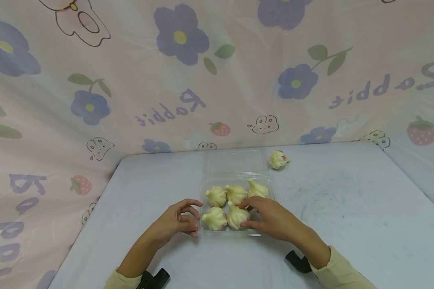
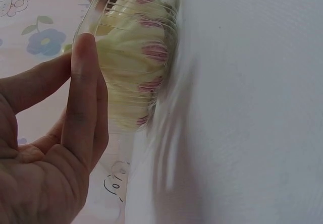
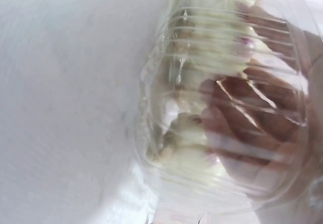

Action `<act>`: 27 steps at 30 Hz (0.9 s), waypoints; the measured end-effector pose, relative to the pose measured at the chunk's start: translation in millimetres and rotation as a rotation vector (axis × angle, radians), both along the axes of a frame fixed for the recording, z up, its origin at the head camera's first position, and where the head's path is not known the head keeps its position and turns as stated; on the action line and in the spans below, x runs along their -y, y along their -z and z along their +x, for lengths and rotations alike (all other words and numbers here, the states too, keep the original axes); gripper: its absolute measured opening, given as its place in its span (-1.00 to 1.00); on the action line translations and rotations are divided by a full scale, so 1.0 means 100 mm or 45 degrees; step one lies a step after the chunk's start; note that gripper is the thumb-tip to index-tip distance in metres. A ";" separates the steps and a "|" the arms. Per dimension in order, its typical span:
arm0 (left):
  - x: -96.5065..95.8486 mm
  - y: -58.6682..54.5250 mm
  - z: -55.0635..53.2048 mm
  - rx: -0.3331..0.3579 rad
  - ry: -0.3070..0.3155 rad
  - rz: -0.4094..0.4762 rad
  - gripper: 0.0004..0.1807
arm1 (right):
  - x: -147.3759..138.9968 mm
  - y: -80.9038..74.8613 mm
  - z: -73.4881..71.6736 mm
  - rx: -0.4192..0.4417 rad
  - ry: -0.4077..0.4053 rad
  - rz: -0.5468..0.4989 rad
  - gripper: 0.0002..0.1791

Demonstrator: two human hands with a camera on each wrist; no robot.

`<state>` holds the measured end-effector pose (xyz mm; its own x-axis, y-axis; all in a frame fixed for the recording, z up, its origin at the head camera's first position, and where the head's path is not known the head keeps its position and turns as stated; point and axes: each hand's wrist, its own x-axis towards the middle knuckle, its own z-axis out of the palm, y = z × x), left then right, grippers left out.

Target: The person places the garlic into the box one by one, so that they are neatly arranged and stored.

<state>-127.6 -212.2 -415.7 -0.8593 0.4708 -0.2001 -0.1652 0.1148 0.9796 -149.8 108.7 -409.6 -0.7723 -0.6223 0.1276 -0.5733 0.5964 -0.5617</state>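
Observation:
A clear plastic clamshell box (image 1: 246, 233) lies unfolded on the table, holding several pale yellow garlic bulbs in two rows. My right hand (image 1: 275, 218) reaches into its front row, thumb and fingertips gripping a garlic bulb (image 1: 236, 216). Seen through the clear wall in the right wrist view, its fingers (image 3: 252, 118) are bent inside the box. My left hand (image 1: 179, 220) is at the box's left side with loosely bent fingers. In the left wrist view its fingertips (image 2: 83, 50) come up to the rim beside the garlic bulbs (image 2: 133, 57); whether they press on it cannot be told.
One more garlic bulb (image 1: 278, 159) lies beyond the box at the right, beside the flat lid (image 1: 235, 160). A printed cloth (image 1: 238, 92) hangs along the table's back edge. Black wrist devices (image 1: 298, 261) sit under both forearms.

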 end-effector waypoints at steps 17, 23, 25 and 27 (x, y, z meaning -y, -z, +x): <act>-0.01 -0.03 0.01 0.005 -0.008 -0.010 -0.29 | -0.07 -0.09 -0.01 -0.013 -0.009 -0.039 -0.52; -0.02 -0.03 0.02 0.011 -0.013 -0.006 -0.28 | -0.31 -0.23 -0.13 -0.021 0.041 -0.056 -0.51; -0.02 -0.03 0.02 0.011 -0.012 -0.004 -0.28 | -0.43 -0.27 -0.20 -0.056 0.074 -0.044 -0.51; -0.01 -0.03 0.03 0.012 -0.011 0.000 -0.28 | -0.55 -0.30 -0.31 -0.093 0.103 -0.031 -0.52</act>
<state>-125.1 -210.8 -412.7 -0.8614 0.4631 -0.2086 -0.1758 0.1135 0.9779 -180.4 164.1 -379.6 -0.8082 -0.5541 0.1996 -0.5636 0.6292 -0.5352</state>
